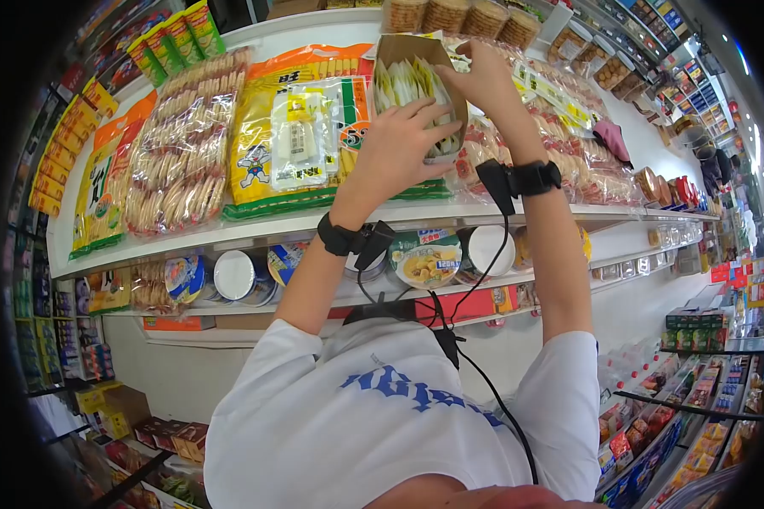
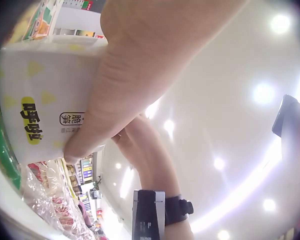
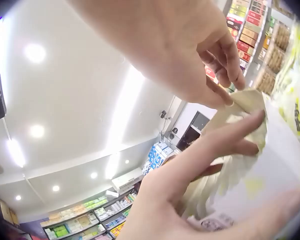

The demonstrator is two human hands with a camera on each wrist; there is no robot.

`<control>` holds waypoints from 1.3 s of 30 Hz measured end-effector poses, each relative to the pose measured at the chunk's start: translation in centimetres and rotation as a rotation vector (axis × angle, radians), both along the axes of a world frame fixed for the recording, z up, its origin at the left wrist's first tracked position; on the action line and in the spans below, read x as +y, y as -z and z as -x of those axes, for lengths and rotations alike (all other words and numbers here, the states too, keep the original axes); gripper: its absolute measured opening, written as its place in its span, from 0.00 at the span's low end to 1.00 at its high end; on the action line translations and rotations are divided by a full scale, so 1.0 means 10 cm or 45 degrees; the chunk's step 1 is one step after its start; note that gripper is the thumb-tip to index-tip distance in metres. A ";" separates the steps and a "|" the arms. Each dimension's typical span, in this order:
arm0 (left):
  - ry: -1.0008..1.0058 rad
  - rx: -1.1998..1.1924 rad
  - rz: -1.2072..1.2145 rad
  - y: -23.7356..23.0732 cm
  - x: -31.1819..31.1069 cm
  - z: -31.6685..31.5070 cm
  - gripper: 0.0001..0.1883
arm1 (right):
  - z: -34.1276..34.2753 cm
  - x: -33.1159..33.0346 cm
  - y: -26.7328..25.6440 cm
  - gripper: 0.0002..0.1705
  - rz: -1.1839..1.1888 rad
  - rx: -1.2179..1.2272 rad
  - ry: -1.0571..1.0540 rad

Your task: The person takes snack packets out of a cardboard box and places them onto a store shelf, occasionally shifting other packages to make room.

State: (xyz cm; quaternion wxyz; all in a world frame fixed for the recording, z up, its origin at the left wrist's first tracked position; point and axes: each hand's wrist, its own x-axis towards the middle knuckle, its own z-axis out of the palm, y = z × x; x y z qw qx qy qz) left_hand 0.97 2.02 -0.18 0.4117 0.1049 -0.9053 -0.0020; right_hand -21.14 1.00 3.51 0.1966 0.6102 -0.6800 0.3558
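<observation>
An open-topped cardboard box (image 1: 446, 89) with a white, yellow-marked outer wall (image 2: 45, 107) stands tilted on the snack shelf. Upright thin packets (image 1: 403, 81) fill it. My left hand (image 1: 399, 144) grips its near side, with the thumb (image 2: 82, 140) along the outer wall and the fingers (image 3: 210, 145) reaching over the edge among the packets. At the far right corner my right hand (image 1: 488, 81) pinches the rim, its thumb at the inner edge and its curled fingers (image 3: 225, 60) just beyond it. In the head view the left hand hides part of the packets.
Left of the box lies a large yellow snack bag (image 1: 250, 136) with a small white packet (image 1: 300, 140) on it. Bagged round crackers (image 1: 178, 153) lie farther left. Round biscuit tubs (image 1: 467, 17) line the back. Instant-noodle bowls (image 1: 424, 259) stand on the shelf below.
</observation>
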 end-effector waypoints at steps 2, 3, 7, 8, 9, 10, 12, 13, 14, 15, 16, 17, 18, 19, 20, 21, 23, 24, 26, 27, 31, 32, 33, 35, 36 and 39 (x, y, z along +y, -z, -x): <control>0.014 -0.014 -0.041 0.00 0.01 0.01 0.27 | 0.09 -0.11 0.01 0.32 -0.433 -0.271 -0.026; 0.019 -0.022 -0.062 0.00 0.01 0.01 0.27 | 0.11 -0.14 0.01 0.33 -0.649 -0.407 -0.041; 0.037 -0.101 -0.070 -0.02 -0.01 -0.01 0.24 | 0.14 -0.25 0.09 0.34 -0.661 -0.303 -0.027; 0.027 -0.123 -0.072 -0.01 -0.02 -0.01 0.24 | 0.13 -0.25 0.13 0.34 -0.613 -0.278 -0.040; 0.019 -0.146 -0.071 0.00 -0.02 0.00 0.23 | 0.13 -0.25 0.17 0.34 -0.562 -0.254 -0.050; 0.025 -0.151 -0.070 0.01 -0.02 0.00 0.23 | 0.14 -0.25 0.19 0.34 -0.510 -0.282 -0.097; 0.029 -0.151 -0.055 0.02 -0.04 0.00 0.24 | 0.12 -0.21 0.21 0.33 -0.479 -0.262 -0.083; 0.024 -0.139 -0.060 0.02 -0.04 -0.01 0.25 | 0.10 -0.19 0.19 0.33 -0.459 -0.245 -0.079; 0.018 -0.123 -0.063 0.01 -0.03 -0.01 0.25 | 0.10 -0.17 0.16 0.34 -0.497 -0.305 -0.090; 0.014 -0.106 -0.064 0.00 -0.01 -0.01 0.26 | 0.12 -0.16 0.14 0.35 -0.533 -0.362 -0.099; 0.014 -0.096 -0.063 -0.01 0.00 0.00 0.27 | 0.15 -0.14 0.11 0.35 -0.569 -0.420 -0.109; 0.012 -0.085 -0.061 -0.01 0.00 0.01 0.27 | 0.18 -0.10 0.08 0.34 -0.601 -0.504 -0.151; 0.008 -0.075 -0.063 -0.02 0.01 0.01 0.28 | 0.21 -0.06 0.05 0.33 -0.637 -0.589 -0.195; -0.004 -0.117 -0.071 -0.02 0.02 0.00 0.28 | 0.22 -0.02 0.05 0.32 -0.677 -0.678 -0.238; -0.009 -0.156 -0.082 -0.02 0.01 -0.03 0.29 | 0.20 -0.03 0.08 0.32 -0.678 -0.638 -0.223; 0.004 -0.183 -0.087 -0.03 0.01 -0.01 0.29 | 0.19 -0.04 0.13 0.32 -0.673 -0.591 -0.188; 0.008 -0.171 -0.098 0.00 0.00 -0.01 0.28 | 0.34 -0.08 0.22 0.31 -0.713 -0.474 -0.296; 0.028 -0.164 -0.115 0.00 -0.01 0.00 0.27 | 0.12 0.14 -0.04 0.31 -0.749 -0.551 -0.248; 0.038 -0.180 -0.131 -0.05 0.02 0.00 0.28 | -0.01 0.21 -0.09 0.33 -0.762 -0.600 -0.073; 0.024 -0.208 -0.126 -0.10 0.04 -0.01 0.28 | -0.04 0.19 -0.05 0.31 -0.797 -0.408 -0.011; 0.016 -0.216 -0.156 -0.13 0.07 -0.01 0.28 | -0.08 0.20 -0.06 0.22 -0.846 -0.396 -0.028; 0.020 -0.207 -0.150 -0.13 0.06 0.00 0.28 | -0.08 0.20 -0.06 0.21 -0.815 -0.394 -0.028; 0.017 -0.200 -0.148 -0.13 0.07 0.00 0.27 | -0.07 0.19 -0.03 0.20 -0.773 -0.372 -0.005; 0.013 -0.196 -0.170 -0.16 0.09 0.00 0.26 | -0.08 0.18 0.07 0.18 -0.689 -0.337 0.030; 0.005 -0.204 -0.174 -0.16 0.09 0.00 0.25 | -0.10 0.18 0.13 0.17 -0.603 -0.295 0.044; 0.010 -0.212 -0.168 -0.16 0.08 0.00 0.23 | -0.15 0.23 0.21 0.16 -0.427 -0.187 0.074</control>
